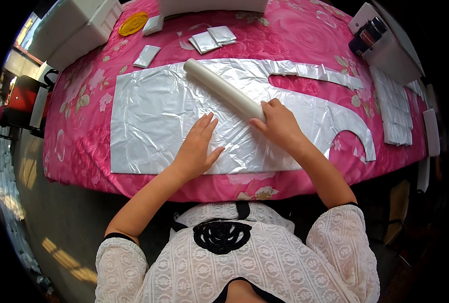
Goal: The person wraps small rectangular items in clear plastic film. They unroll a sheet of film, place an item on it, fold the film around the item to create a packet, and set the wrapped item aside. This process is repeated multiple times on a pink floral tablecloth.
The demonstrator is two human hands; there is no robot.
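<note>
A thin, shiny silver-white plastic apron (pixel 148 121) lies spread out on the table, its neck and side cut-outs toward the right. My right hand (pixel 280 123) is closed round the near end of a whitish roller tube (pixel 224 88), which lies slantwise over the sheet with its far end toward the upper left. My left hand (pixel 196 146) rests flat on the sheet, fingers stretched out and thumb apart, holding nothing. Small creases run across the sheet around both hands.
The table has a pink flowered cloth (pixel 83 151). Beyond the sheet lie several folded silver packets (pixel 206 41) and a yellow round item (pixel 133 23). White foam boxes (pixel 78 35) stand far left. At right are a dark bottle (pixel 368 35) and a stack of folded sheets (pixel 393 108).
</note>
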